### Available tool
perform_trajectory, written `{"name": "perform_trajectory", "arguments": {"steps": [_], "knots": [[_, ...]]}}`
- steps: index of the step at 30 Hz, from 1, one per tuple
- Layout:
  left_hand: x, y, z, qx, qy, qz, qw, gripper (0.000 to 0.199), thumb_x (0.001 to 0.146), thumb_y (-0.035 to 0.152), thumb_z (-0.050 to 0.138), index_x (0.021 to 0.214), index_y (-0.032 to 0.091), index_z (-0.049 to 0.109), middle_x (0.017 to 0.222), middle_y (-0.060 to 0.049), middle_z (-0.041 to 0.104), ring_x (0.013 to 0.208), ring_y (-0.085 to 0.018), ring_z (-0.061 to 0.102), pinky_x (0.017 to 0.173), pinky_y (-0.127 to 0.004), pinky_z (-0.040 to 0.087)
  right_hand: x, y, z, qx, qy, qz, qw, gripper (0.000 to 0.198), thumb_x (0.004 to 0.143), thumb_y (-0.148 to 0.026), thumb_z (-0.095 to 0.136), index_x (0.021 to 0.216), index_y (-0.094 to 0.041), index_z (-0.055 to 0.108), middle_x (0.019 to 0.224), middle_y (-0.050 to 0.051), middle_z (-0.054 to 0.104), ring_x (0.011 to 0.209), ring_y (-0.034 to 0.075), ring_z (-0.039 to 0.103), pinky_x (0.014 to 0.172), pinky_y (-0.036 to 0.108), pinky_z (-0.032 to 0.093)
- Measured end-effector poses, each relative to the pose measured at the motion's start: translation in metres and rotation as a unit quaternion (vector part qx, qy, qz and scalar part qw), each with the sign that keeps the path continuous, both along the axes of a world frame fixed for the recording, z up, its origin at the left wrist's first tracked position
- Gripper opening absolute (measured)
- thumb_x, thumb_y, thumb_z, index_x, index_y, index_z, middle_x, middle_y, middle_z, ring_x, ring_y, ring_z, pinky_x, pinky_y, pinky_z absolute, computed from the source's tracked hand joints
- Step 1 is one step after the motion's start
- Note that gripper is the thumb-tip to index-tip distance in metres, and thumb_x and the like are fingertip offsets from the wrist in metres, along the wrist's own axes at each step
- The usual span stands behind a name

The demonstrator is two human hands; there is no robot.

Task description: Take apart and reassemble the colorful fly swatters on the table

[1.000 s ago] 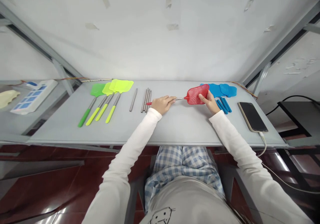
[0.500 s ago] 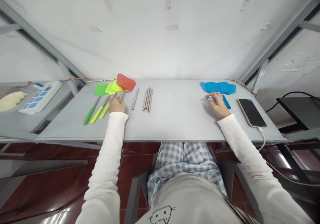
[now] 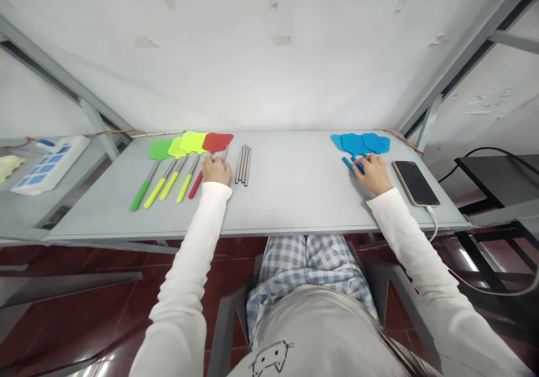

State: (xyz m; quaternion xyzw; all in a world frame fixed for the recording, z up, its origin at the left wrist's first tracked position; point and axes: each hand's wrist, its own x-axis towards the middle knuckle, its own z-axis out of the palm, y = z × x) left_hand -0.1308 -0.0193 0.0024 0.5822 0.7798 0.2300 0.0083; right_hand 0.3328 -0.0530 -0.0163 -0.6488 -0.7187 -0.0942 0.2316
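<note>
My left hand [image 3: 216,171] is down on the table with its fingers curled around a metal tube, whose top end [image 3: 226,151] sticks out past them. Just left of it lies a fly swatter with a red head [image 3: 218,142] and red handle; the hand hides part of its shaft. Several yellow swatters [image 3: 186,183] and a green one [image 3: 160,150] lie fanned out further left. My right hand [image 3: 374,174] has its fingertips closed on a short blue handle [image 3: 357,165]. Another blue handle [image 3: 347,162] lies beside it, below overlapping blue swatter heads [image 3: 353,142].
Several metal tubes [image 3: 243,166] lie side by side, right of my left hand. A phone [image 3: 415,183] with a white charging cable is at the table's right. A white power strip [image 3: 53,166] sits on the neighbouring surface. A wall rises behind the table [image 3: 290,197].
My left hand has moved right, from the swatter handles to the single metal tube. The red swatter now lies flat beside the yellow ones. At the right, the blue handles have shifted under my fingers.
</note>
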Motion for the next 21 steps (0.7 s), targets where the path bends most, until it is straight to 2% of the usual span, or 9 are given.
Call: {"name": "perform_trajectory", "arguments": {"steps": [2, 5, 9, 11, 14, 16, 18, 21], "knots": [[0.005, 0.005, 0.0, -0.025, -0.013, 0.008, 1.0, 0.032, 0.083, 0.016, 0.048, 0.113, 0.009, 0.056, 0.128, -0.023, 0.051, 0.124, -0.034, 0.047, 0.106, -0.046, 0.036, -0.013, 0.002, -0.001, -0.021, -0.025, -0.009, 0.999, 0.027, 0.083, -0.032, 0.053, 0.097, -0.013, 0.065, 0.103, 0.02, 0.057, 0.1, 0.036, 0.048, 0.084, 0.051, 0.039], [0.003, 0.012, 0.002, -0.051, -0.046, 0.026, 0.997, 0.032, 0.08, 0.013, 0.051, 0.112, 0.008, 0.054, 0.121, -0.022, 0.057, 0.119, -0.029, 0.053, 0.105, -0.042, 0.039, -0.03, 0.005, 0.001, -0.053, -0.051, 0.016, 0.997, 0.021, 0.081, -0.026, 0.052, 0.095, -0.014, 0.063, 0.099, 0.019, 0.059, 0.099, 0.035, 0.049, 0.083, 0.047, 0.038], [-0.006, 0.014, 0.01, -0.073, -0.076, 0.032, 0.994, 0.019, 0.071, 0.016, 0.06, 0.089, 0.013, 0.059, 0.098, -0.015, 0.065, 0.11, -0.029, 0.059, 0.103, -0.042, 0.041, -0.043, 0.006, 0.005, -0.065, -0.049, 0.057, 0.995, 0.017, 0.08, -0.022, 0.052, 0.093, -0.017, 0.061, 0.096, 0.016, 0.062, 0.096, 0.033, 0.052, 0.082, 0.044, 0.038], [-0.005, 0.011, 0.018, -0.054, -0.108, 0.04, 0.992, 0.013, 0.068, 0.016, 0.062, 0.081, 0.015, 0.058, 0.09, -0.011, 0.066, 0.106, -0.028, 0.061, 0.103, -0.043, 0.042, -0.047, 0.008, 0.007, -0.062, -0.028, 0.073, 0.995, 0.017, 0.08, -0.023, 0.052, 0.094, -0.017, 0.06, 0.096, 0.015, 0.063, 0.096, 0.032, 0.053, 0.082, 0.043, 0.038], [0.016, 0.008, 0.031, 0.038, -0.22, 0.013, 0.975, 0.013, 0.071, 0.019, 0.062, 0.083, 0.016, 0.059, 0.083, -0.006, 0.066, 0.096, -0.023, 0.064, 0.099, -0.041, 0.048, -0.055, 0.018, 0.01, -0.054, 0.017, 0.118, 0.991, 0.018, 0.082, -0.023, 0.05, 0.096, -0.017, 0.059, 0.095, 0.014, 0.064, 0.095, 0.03, 0.055, 0.083, 0.041, 0.04], [0.046, 0.011, 0.035, 0.085, -0.357, -0.057, 0.929, 0.018, 0.073, 0.021, 0.062, 0.09, 0.017, 0.059, 0.082, -0.003, 0.065, 0.085, -0.018, 0.066, 0.089, -0.037, 0.054, -0.063, 0.031, 0.012, -0.044, 0.049, 0.152, 0.986, 0.019, 0.084, -0.024, 0.049, 0.099, -0.018, 0.058, 0.097, 0.012, 0.064, 0.093, 0.027, 0.056, 0.084, 0.04, 0.041], [0.084, 0.018, 0.032, 0.075, -0.5, -0.13, 0.853, 0.02, 0.075, 0.021, 0.062, 0.092, 0.017, 0.055, 0.078, 0.0, 0.063, 0.075, -0.015, 0.067, 0.08, -0.036, 0.058, -0.071, 0.045, 0.013, -0.034, 0.074, 0.178, 0.981, 0.02, 0.086, -0.024, 0.047, 0.103, -0.019, 0.057, 0.1, 0.011, 0.065, 0.093, 0.026, 0.056, 0.085, 0.039, 0.042], [0.14, 0.033, 0.016, 0.05, -0.64, -0.189, 0.743, 0.021, 0.075, 0.019, 0.066, 0.088, 0.018, 0.049, 0.077, 0.001, 0.062, 0.075, -0.013, 0.068, 0.085, -0.036, 0.058, -0.083, 0.062, 0.012, -0.019, 0.073, 0.185, 0.98, 0.022, 0.09, -0.022, 0.043, 0.106, -0.018, 0.057, 0.105, 0.012, 0.064, 0.097, 0.027, 0.054, 0.086, 0.04, 0.041]]}}
